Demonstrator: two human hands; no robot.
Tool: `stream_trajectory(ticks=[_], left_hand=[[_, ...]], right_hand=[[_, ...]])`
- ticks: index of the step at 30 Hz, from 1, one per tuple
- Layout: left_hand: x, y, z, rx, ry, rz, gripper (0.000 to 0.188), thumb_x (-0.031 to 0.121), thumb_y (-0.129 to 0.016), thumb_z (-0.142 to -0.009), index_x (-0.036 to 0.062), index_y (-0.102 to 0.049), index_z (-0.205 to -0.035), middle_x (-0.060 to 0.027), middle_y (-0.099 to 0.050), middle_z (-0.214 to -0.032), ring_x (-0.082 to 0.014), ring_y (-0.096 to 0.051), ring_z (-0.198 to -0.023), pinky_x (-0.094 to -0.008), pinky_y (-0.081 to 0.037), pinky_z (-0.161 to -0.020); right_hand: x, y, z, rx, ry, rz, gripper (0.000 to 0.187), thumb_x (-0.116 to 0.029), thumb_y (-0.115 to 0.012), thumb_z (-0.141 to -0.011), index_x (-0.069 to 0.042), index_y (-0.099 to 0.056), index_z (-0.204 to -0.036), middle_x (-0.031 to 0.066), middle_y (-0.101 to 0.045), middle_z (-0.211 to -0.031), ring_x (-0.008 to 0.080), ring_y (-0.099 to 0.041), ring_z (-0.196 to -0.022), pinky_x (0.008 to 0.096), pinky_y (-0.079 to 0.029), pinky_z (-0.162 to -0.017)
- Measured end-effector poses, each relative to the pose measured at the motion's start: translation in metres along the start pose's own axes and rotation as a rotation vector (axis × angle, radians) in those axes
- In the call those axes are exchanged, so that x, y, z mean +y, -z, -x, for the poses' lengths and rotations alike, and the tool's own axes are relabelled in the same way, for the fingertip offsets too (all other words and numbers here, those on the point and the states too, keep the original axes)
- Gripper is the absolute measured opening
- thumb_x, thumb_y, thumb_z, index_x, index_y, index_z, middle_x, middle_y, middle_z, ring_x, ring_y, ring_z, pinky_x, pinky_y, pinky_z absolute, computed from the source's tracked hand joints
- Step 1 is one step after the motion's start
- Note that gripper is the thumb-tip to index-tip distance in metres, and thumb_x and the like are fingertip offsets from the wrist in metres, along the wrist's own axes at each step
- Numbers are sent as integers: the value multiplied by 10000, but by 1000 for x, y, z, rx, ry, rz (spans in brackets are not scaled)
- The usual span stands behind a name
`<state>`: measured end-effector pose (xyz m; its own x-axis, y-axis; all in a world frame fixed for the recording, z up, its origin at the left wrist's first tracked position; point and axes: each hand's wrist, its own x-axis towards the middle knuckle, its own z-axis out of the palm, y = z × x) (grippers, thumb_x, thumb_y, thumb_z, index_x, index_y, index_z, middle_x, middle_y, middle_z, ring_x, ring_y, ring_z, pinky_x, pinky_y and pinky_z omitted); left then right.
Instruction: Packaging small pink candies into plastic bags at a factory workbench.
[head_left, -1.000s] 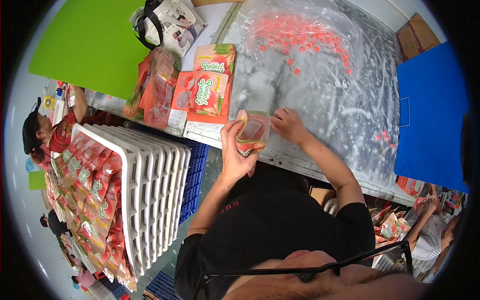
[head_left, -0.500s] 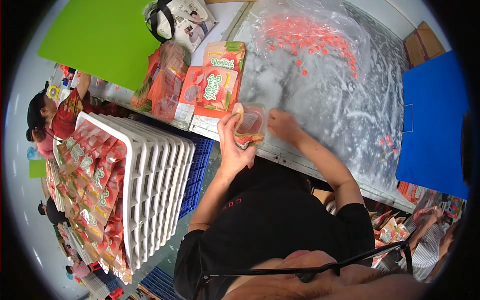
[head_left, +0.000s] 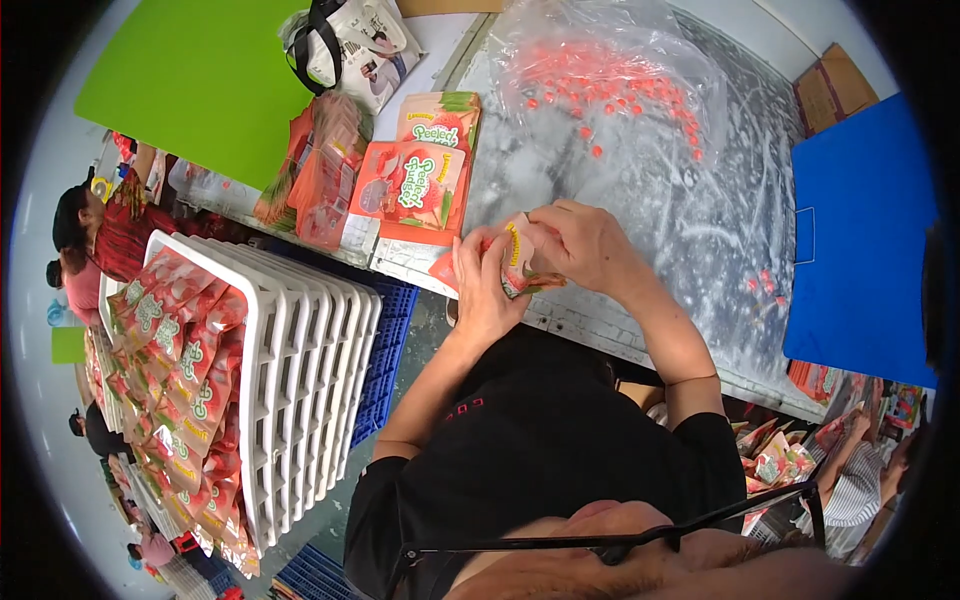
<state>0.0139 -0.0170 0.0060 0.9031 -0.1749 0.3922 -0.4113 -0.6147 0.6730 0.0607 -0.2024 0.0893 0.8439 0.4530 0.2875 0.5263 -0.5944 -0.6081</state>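
A small red and beige printed pouch (head_left: 517, 256) is held between my two hands above the table's near edge. My left hand (head_left: 487, 302) grips it from the left, fingers wrapped over its side. At the pouch's other side, my right hand (head_left: 598, 248) is closed, with fingertips pinching its edge; those fingertips partly cover it. Whether the right hand also holds something small is hidden. Just beyond my left hand lies a stack of flat printed pouches (head_left: 420, 185).
A clear plastic bag (head_left: 650, 62) holds many small red round pieces, some loose on the metal table (head_left: 660, 240). Bundled pouches (head_left: 330, 175) and a white tote (head_left: 375, 60) lie left. White crates (head_left: 300, 370) full of pouches stand at my left; a blue panel (head_left: 865, 240) stands right.
My right hand has moved from beside the pouch onto it and now pinches its edge. The pouch has turned, showing its printed face instead of the clear window.
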Motion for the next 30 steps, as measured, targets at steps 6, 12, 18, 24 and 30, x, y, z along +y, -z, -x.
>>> stream_trajectory(ticks=[6, 12, 18, 24, 30], left_hand=[[6, -6, 0, 24, 11, 57, 946, 45, -854, -545, 60, -411, -1380, -203, -382, -1342, -417, -381, -1298, -614, -195, -1155], [15, -9, -10, 61, -10, 113, 922, -9, -838, -581, 53, -369, -1373, -222, -355, -1328, -429, -408, -1253, -498, -398, -1035], [15, -12, -19, 120, 42, 177, 876, -6, -823, -626, 46, -364, -1370, -208, -361, -1333, -400, -403, -1269, -481, -368, -1076], [-7, -12, -17, 262, 10, 252, 857, 3, -804, -649, 27, -355, -1378, -204, -370, -1366, -364, -400, -1297, -448, -338, -1109], [-17, -13, -5, 259, 97, 246, 866, 35, -814, -669, 15, -344, -1396, -210, -377, -1357, -361, -409, -1281, -452, -340, -1097]], right_hand=[[-2, -24, 0, 297, -198, -396, 287, -288, -580, -1001, -10, -649, -1021, 78, -664, -849, 146, -631, -766, 319, -517, -701], [8, -38, 8, 448, -177, -1052, 290, -248, -450, -1069, -6, -609, -1088, 75, -663, -1047, 127, -594, -985, 290, -475, -894], [-1, -20, 15, 336, -178, -831, 314, -241, -434, -1063, 19, -610, -1080, 119, -652, -1128, 170, -601, -1049, 331, -462, -960], [125, -60, -5, 521, -51, -46, 321, -260, -576, -971, -31, -618, -1191, 149, -608, -1252, 323, -558, -1188, 428, -415, -1038], [259, -67, -89, 515, -213, 610, 506, -418, -645, -900, -190, -587, -1348, 154, -476, -1466, 380, -405, -1374, 568, -314, -1113]])
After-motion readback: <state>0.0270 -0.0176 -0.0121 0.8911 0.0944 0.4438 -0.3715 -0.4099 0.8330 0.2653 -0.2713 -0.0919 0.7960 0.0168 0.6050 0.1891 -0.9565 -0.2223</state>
